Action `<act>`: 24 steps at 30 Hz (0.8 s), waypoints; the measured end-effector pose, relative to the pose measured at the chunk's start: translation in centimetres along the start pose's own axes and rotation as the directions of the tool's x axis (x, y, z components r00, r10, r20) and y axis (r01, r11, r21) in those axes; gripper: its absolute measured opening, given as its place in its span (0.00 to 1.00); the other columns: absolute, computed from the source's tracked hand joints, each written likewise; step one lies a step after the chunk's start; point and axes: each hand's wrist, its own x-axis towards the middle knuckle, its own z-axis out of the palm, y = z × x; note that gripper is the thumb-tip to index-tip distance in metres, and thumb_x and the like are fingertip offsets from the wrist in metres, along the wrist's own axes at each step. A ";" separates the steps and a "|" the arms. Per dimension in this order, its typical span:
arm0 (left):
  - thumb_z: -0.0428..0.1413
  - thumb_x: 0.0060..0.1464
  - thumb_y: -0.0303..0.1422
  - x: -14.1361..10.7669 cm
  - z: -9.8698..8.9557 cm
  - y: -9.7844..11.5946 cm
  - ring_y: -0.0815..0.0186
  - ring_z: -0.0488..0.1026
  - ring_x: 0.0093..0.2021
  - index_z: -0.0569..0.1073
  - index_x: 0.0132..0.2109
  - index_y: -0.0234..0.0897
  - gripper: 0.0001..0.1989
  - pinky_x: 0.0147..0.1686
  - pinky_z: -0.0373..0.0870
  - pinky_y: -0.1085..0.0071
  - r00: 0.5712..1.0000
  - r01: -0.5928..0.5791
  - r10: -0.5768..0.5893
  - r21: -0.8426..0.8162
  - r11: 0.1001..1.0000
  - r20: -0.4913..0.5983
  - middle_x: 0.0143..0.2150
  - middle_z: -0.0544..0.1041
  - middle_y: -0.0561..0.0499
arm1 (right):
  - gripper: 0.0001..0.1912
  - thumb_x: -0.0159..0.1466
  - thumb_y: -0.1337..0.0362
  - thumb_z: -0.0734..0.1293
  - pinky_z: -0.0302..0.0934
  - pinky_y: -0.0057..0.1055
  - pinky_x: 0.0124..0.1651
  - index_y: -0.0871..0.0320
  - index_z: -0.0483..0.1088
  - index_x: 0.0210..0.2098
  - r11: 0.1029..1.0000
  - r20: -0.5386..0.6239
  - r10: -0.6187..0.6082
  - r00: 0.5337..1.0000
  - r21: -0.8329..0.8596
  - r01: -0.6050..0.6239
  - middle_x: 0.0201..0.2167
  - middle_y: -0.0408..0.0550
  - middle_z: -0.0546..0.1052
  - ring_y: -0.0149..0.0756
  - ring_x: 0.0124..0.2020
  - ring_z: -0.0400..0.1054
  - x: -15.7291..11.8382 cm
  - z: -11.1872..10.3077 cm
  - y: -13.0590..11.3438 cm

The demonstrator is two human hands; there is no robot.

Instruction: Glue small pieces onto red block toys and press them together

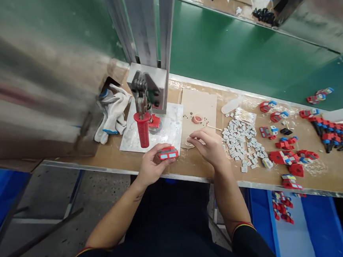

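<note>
My left hand [152, 165] holds a small red toy vehicle part [168, 153] with light blue windows and a grey strip, gripped between thumb and fingers just above the table's front edge. My right hand [205, 143] is closed in a pinch over the edge of a cardboard sheet [201, 96]. A pale, round, clear-looking item [188, 142] shows at its fingertips; whether the fingers grip it or something smaller, I cannot tell. Beyond that hand, a small round dish with red stuff [197, 119] sits on the cardboard, and a thin stick [214, 128] lies beside it.
A toggle clamp press with a red handle [143, 130] stands on a white plate [172, 132], a red part beneath it. White gloves [112, 113] lie left. To the right are small grey-white pieces [239, 139], cotton swabs [245, 115], red-blue toy parts [285, 143] and a blue bin [324, 219].
</note>
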 end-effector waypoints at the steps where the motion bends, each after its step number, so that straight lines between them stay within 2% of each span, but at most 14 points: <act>1: 0.74 0.56 0.40 0.1 0.0 0.0 0.63 0.86 0.36 0.82 0.49 0.37 0.18 0.40 0.85 0.69 1.000 -0.001 0.001 0.010 1.000 -0.007 0.41 0.86 0.46 | 0.06 0.73 0.64 0.71 0.70 0.33 0.41 0.52 0.78 0.38 0.999 -0.013 -0.035 0.999 -0.010 0.035 0.32 0.45 0.82 0.36 0.35 0.75 0.2 0.3 0.1; 4: 0.73 0.57 0.39 0.1 0.0 0.2 0.62 0.86 0.41 0.83 0.50 0.39 0.16 0.45 0.84 0.68 1.000 -0.006 0.006 0.011 1.000 -0.006 0.43 0.86 0.46 | 0.05 0.72 0.67 0.73 0.67 0.32 0.37 0.53 0.76 0.38 0.993 -0.085 -0.115 0.990 -0.032 0.112 0.31 0.44 0.83 0.34 0.31 0.73 0.2 0.7 0.2; 7: 0.72 0.59 0.41 0.0 0.0 0.3 0.60 0.86 0.44 0.83 0.51 0.39 0.17 0.46 0.84 0.67 1.000 -0.028 0.028 -0.010 1.000 0.006 0.45 0.86 0.44 | 0.06 0.71 0.70 0.73 0.66 0.33 0.37 0.53 0.76 0.38 0.994 -0.096 -0.111 0.989 -0.006 0.111 0.31 0.43 0.83 0.34 0.31 0.74 0.0 0.8 0.2; 10: 0.68 0.63 0.42 -0.3 0.1 0.3 0.61 0.86 0.43 0.83 0.51 0.38 0.15 0.45 0.84 0.68 0.999 -0.046 0.046 0.001 0.999 0.011 0.45 0.87 0.43 | 0.06 0.72 0.69 0.71 0.67 0.33 0.36 0.53 0.76 0.38 0.999 -0.044 -0.041 0.998 0.017 0.042 0.31 0.44 0.83 0.35 0.32 0.75 -0.2 0.6 0.2; 13: 0.72 0.59 0.39 -0.5 0.2 0.4 0.61 0.87 0.43 0.80 0.54 0.39 0.19 0.44 0.85 0.69 1.000 -0.002 0.002 -0.002 1.000 -0.007 0.46 0.88 0.43 | 0.05 0.71 0.68 0.70 0.67 0.33 0.34 0.53 0.76 0.39 0.999 -0.028 0.034 0.999 0.032 -0.033 0.31 0.44 0.83 0.35 0.30 0.73 -0.3 0.5 0.1; 17: 0.74 0.56 0.37 -0.6 0.2 0.4 0.61 0.87 0.44 0.77 0.50 0.39 0.19 0.42 0.85 0.70 0.999 0.022 -0.025 -0.084 0.996 -0.031 0.50 0.88 0.42 | 0.05 0.70 0.69 0.71 0.66 0.32 0.33 0.52 0.76 0.38 0.993 -0.028 0.069 0.997 0.100 -0.066 0.31 0.43 0.83 0.34 0.30 0.72 -0.6 0.4 0.1; 21: 0.71 0.61 0.43 -0.5 0.4 0.1 0.61 0.86 0.43 0.79 0.52 0.39 0.18 0.40 0.84 0.69 0.999 0.029 -0.034 -0.156 0.987 -0.029 0.48 0.87 0.41 | 0.04 0.68 0.67 0.71 0.65 0.32 0.31 0.52 0.76 0.36 0.970 -0.100 0.214 0.972 0.142 -0.199 0.30 0.43 0.81 0.33 0.27 0.69 -1.2 0.0 0.3; 24: 0.64 0.67 0.47 -0.5 0.9 -0.1 0.60 0.84 0.42 0.80 0.56 0.40 0.20 0.36 0.82 0.68 0.994 0.105 -0.108 -0.262 0.959 0.002 0.49 0.85 0.40 | 0.03 0.67 0.65 0.71 0.65 0.32 0.31 0.52 0.77 0.36 0.953 -0.090 0.283 0.955 0.140 -0.270 0.30 0.43 0.81 0.33 0.26 0.67 -1.5 -0.1 0.4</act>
